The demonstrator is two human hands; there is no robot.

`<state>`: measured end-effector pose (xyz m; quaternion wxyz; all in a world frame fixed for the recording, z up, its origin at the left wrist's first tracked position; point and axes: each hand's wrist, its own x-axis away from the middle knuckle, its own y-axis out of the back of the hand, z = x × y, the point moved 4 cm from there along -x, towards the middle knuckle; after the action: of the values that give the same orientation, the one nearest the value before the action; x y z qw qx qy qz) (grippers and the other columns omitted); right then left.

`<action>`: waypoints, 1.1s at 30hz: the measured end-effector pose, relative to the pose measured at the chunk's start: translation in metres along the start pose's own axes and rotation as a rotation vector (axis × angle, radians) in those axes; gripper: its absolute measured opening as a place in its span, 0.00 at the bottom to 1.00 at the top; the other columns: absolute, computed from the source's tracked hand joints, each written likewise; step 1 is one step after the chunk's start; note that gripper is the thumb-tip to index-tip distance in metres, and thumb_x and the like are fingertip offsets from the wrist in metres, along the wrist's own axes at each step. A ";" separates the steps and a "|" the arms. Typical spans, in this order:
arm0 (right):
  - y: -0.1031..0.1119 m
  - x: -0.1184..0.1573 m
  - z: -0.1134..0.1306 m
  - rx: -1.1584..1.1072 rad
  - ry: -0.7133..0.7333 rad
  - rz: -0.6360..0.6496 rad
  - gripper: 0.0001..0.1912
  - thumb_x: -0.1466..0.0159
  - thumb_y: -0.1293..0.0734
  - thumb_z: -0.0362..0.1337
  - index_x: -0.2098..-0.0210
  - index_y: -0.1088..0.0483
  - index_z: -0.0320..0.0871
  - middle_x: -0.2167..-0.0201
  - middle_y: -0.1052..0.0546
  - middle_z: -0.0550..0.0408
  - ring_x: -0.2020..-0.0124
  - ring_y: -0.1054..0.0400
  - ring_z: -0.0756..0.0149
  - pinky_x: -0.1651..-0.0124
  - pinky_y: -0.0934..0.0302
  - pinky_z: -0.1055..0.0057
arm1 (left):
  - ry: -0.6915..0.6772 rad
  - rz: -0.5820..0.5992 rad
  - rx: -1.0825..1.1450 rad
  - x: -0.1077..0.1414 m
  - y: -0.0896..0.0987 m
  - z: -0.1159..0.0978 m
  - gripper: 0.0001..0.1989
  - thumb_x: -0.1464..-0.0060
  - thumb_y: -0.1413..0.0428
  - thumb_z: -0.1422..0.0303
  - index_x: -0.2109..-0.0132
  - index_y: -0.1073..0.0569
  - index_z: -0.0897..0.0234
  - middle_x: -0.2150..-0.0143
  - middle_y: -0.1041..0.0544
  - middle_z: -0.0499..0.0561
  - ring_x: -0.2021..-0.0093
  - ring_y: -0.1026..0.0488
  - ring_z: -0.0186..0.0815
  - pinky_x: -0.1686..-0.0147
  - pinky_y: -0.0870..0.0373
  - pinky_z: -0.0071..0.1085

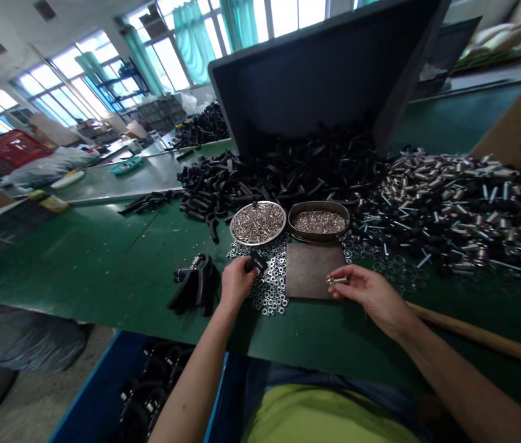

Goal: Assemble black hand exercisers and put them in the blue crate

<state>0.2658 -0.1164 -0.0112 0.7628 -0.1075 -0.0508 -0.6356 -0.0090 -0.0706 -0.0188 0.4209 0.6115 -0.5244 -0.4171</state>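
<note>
My left hand is closed on a small black plastic part, held over the loose metal nuts on the table. Pinched in the fingertips of my right hand is a short metal spring, above the right side of a flat dark plate; whether a pin runs through it I cannot tell. Behind the hands stand a round dish full of small metal pins and an oval tin of small metal pieces. Several black clamp-like parts lie left of my left hand.
A big dark bin lies tipped behind a heap of black handles. Metal sleeves and bolts are piled at the right. A wooden stick lies at the front right. Below the table edge stands a blue crate.
</note>
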 end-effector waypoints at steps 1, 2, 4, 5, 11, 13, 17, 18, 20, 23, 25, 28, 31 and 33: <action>-0.002 0.000 0.001 0.004 -0.002 0.013 0.18 0.50 0.27 0.44 0.65 0.29 0.41 0.70 0.23 0.53 0.68 0.28 0.65 0.59 0.35 0.66 | 0.020 -0.007 0.033 0.000 -0.001 0.000 0.11 0.46 0.48 0.67 0.57 0.26 0.64 0.64 0.22 0.52 0.64 0.25 0.37 0.65 0.34 0.27; -0.005 0.001 0.003 0.007 -0.001 0.023 0.17 0.50 0.27 0.44 0.64 0.30 0.42 0.70 0.23 0.53 0.68 0.28 0.65 0.59 0.35 0.65 | 0.042 -0.020 0.091 0.000 -0.003 -0.001 0.12 0.46 0.48 0.66 0.58 0.26 0.65 0.65 0.22 0.52 0.65 0.25 0.37 0.67 0.34 0.27; -0.010 0.000 0.004 0.021 0.011 0.037 0.17 0.50 0.28 0.44 0.64 0.30 0.42 0.72 0.23 0.54 0.69 0.28 0.65 0.61 0.34 0.65 | 0.076 -0.073 0.288 -0.001 -0.006 -0.002 0.12 0.48 0.47 0.66 0.57 0.25 0.64 0.65 0.22 0.51 0.64 0.25 0.36 0.66 0.33 0.27; -0.013 0.000 0.005 0.030 0.019 0.040 0.17 0.49 0.28 0.44 0.64 0.30 0.42 0.72 0.23 0.54 0.70 0.28 0.65 0.62 0.34 0.65 | 0.089 -0.105 0.414 -0.001 -0.006 -0.002 0.12 0.49 0.45 0.67 0.57 0.25 0.63 0.64 0.22 0.51 0.64 0.25 0.37 0.65 0.33 0.28; -0.027 -0.008 0.006 0.042 0.067 0.060 0.15 0.47 0.30 0.44 0.65 0.31 0.42 0.78 0.25 0.57 0.75 0.31 0.69 0.69 0.36 0.69 | 0.217 -0.030 1.121 0.004 -0.014 -0.014 0.17 0.55 0.41 0.67 0.56 0.28 0.66 0.69 0.23 0.49 0.69 0.25 0.36 0.64 0.31 0.32; -0.033 -0.011 0.006 0.026 0.080 0.089 0.14 0.47 0.30 0.44 0.66 0.31 0.42 0.78 0.26 0.58 0.76 0.32 0.70 0.70 0.37 0.70 | 0.222 0.025 1.198 0.011 -0.013 -0.022 0.17 0.57 0.39 0.67 0.57 0.27 0.66 0.70 0.24 0.47 0.69 0.26 0.34 0.63 0.32 0.30; -0.047 -0.018 0.006 -0.003 0.102 0.150 0.13 0.47 0.29 0.42 0.66 0.31 0.42 0.78 0.26 0.59 0.76 0.33 0.71 0.70 0.37 0.71 | 0.228 0.164 1.303 0.031 -0.013 -0.042 0.16 0.61 0.36 0.67 0.62 0.25 0.67 0.70 0.24 0.47 0.69 0.27 0.31 0.63 0.34 0.28; -0.049 -0.019 0.006 -0.008 0.105 0.158 0.12 0.48 0.29 0.41 0.67 0.31 0.42 0.78 0.26 0.59 0.76 0.33 0.71 0.70 0.38 0.71 | 0.232 0.206 1.342 0.036 -0.014 -0.047 0.16 0.61 0.35 0.68 0.62 0.25 0.67 0.71 0.24 0.47 0.69 0.28 0.31 0.63 0.34 0.28; -0.053 -0.022 0.006 -0.018 0.106 0.165 0.12 0.49 0.28 0.41 0.68 0.31 0.42 0.77 0.27 0.60 0.76 0.33 0.71 0.70 0.38 0.71 | 0.242 0.275 1.403 0.043 -0.016 -0.055 0.15 0.62 0.35 0.68 0.64 0.25 0.67 0.72 0.24 0.47 0.71 0.28 0.31 0.64 0.34 0.28; -0.055 -0.024 0.007 -0.034 0.090 0.166 0.12 0.50 0.28 0.40 0.69 0.31 0.42 0.78 0.27 0.60 0.77 0.34 0.72 0.71 0.38 0.73 | 0.238 0.322 1.433 0.048 -0.018 -0.061 0.14 0.62 0.35 0.69 0.65 0.25 0.68 0.72 0.24 0.47 0.71 0.28 0.32 0.64 0.34 0.29; -0.054 -0.025 0.008 -0.041 0.072 0.161 0.12 0.50 0.28 0.40 0.70 0.31 0.41 0.78 0.27 0.61 0.77 0.34 0.73 0.71 0.39 0.73 | 0.221 0.334 1.419 0.048 -0.018 -0.061 0.13 0.62 0.34 0.69 0.66 0.25 0.67 0.72 0.24 0.48 0.70 0.28 0.32 0.64 0.34 0.29; -0.053 -0.026 0.008 -0.053 0.016 0.165 0.13 0.50 0.28 0.40 0.69 0.31 0.41 0.78 0.28 0.61 0.77 0.34 0.73 0.72 0.40 0.74 | 0.176 0.358 1.384 0.045 -0.018 -0.058 0.13 0.62 0.34 0.69 0.66 0.24 0.68 0.72 0.24 0.48 0.70 0.29 0.32 0.64 0.35 0.28; -0.054 -0.026 0.007 -0.053 -0.029 0.168 0.14 0.49 0.28 0.41 0.67 0.32 0.41 0.80 0.28 0.62 0.78 0.34 0.73 0.73 0.41 0.75 | 0.124 0.355 1.355 0.042 -0.015 -0.057 0.12 0.62 0.35 0.70 0.67 0.24 0.68 0.72 0.24 0.48 0.70 0.29 0.32 0.64 0.35 0.28; -0.053 -0.026 0.008 -0.043 -0.023 0.146 0.15 0.49 0.28 0.42 0.67 0.32 0.41 0.79 0.29 0.62 0.78 0.35 0.73 0.74 0.41 0.75 | 0.106 0.331 1.319 0.040 -0.011 -0.057 0.11 0.62 0.35 0.70 0.67 0.24 0.67 0.73 0.25 0.47 0.71 0.30 0.31 0.66 0.36 0.27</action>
<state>0.2092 -0.0985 -0.0038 0.8040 -0.1348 -0.0380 -0.5779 0.0526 -0.1053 -0.0152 0.0435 0.6713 -0.7344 0.0901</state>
